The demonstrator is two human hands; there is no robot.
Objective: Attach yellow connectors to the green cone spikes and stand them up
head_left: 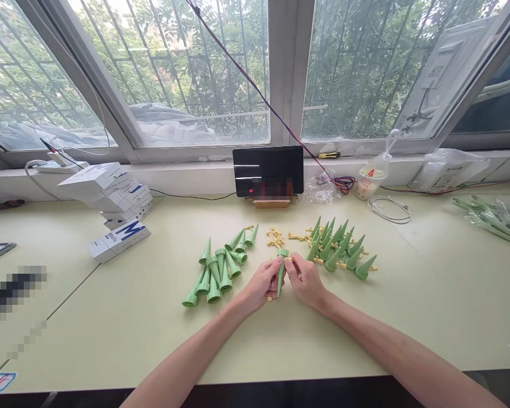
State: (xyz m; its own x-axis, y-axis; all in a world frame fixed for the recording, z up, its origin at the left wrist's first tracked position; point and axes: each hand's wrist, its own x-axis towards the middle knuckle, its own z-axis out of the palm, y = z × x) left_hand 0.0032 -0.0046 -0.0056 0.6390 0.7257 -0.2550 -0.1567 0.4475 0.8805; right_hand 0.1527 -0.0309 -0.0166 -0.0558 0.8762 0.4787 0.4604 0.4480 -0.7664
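My left hand (261,283) is closed round a green plastic cone (281,272), held with its point down and its wide end up. My right hand (306,280) pinches at the cone's wide end, where a small yellow piece (289,259) shows at the fingertips. To the left lies a pile of plain green cones (219,266). To the right lies a second pile of green cones (338,249) with yellow pieces on them. Loose small yellow parts (276,237) are scattered just beyond my hands.
A dark tablet (267,170) stands on a wooden stand by the window sill. White boxes (110,195) are stacked at the left, one lying apart. A coiled white cable (389,208), a cup in a bag (369,180) and bagged green parts (493,218) sit at the right.
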